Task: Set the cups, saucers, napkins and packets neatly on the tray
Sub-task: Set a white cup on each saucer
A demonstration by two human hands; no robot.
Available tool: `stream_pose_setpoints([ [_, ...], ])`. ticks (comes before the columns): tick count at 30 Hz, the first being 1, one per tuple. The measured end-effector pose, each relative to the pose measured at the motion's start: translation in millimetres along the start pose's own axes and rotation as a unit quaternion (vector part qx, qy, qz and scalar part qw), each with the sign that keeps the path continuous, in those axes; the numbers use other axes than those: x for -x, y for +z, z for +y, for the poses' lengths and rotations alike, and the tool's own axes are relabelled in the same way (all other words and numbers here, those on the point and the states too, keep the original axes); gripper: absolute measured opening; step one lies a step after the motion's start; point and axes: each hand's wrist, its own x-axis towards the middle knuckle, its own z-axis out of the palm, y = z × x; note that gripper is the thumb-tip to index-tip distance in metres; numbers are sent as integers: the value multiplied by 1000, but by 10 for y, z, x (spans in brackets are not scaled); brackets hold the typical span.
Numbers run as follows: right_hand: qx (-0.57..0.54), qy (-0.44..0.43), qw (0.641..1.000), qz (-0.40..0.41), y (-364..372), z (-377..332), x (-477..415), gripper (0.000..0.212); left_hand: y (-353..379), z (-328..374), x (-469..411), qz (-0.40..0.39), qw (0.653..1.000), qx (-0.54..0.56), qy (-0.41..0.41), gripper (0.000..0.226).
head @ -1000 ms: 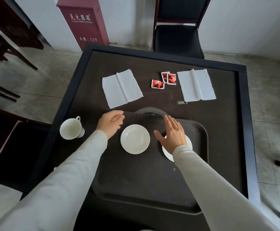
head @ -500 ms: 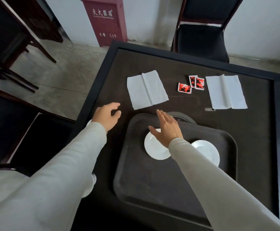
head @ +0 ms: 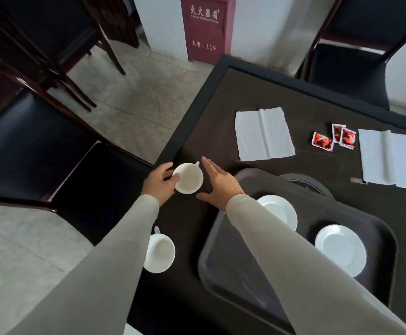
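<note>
A dark tray (head: 223,267) lies on the black table with two white saucers (head: 282,211) (head: 340,249) on it. Left of the tray a white cup (head: 188,178) stands near the table's left edge. My left hand (head: 160,182) grips its left rim, thumb on the rim. My right hand (head: 221,183) is spread open just right of that cup, apart from it. A second white cup (head: 159,252) stands nearer me, partly hidden by my left sleeve. Two white napkins (head: 263,134) (head: 390,158) and three red packets (head: 333,140) lie farther back on the table.
A round dark disc (head: 304,182) sits in the table behind the tray. Dark chairs stand left (head: 40,146) and beyond the table (head: 351,68). A red fire-extinguisher box (head: 205,27) stands against the wall. The table's raised left edge (head: 185,126) runs close to the cup.
The view has swung left. My left hand has closed on the far cup's rim. My right hand has left the saucers and moved left, off the tray, to beside the cup.
</note>
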Motion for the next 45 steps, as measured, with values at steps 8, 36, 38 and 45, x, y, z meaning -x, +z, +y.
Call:
stream_pose_setpoints([
  [8, 13, -16, 1000, -12, -4, -122, -228, 107, 78, -234, 52, -30, 990, 119, -72, 36],
  [36, -75, 9, 985, 154, 69, -229, 357, 83, 256, -94, 477, -33, 977, 205, -50, 25],
  [38, -83, 29, 980, 179, 48, -136, 523, 84, 372, -46, 584, -50, 979, 197, -34, 26],
  [45, -122, 132, 964, 195, -5, 271, 1105, 88, 884, 116, 947, -131, 975, 180, 5, 27],
])
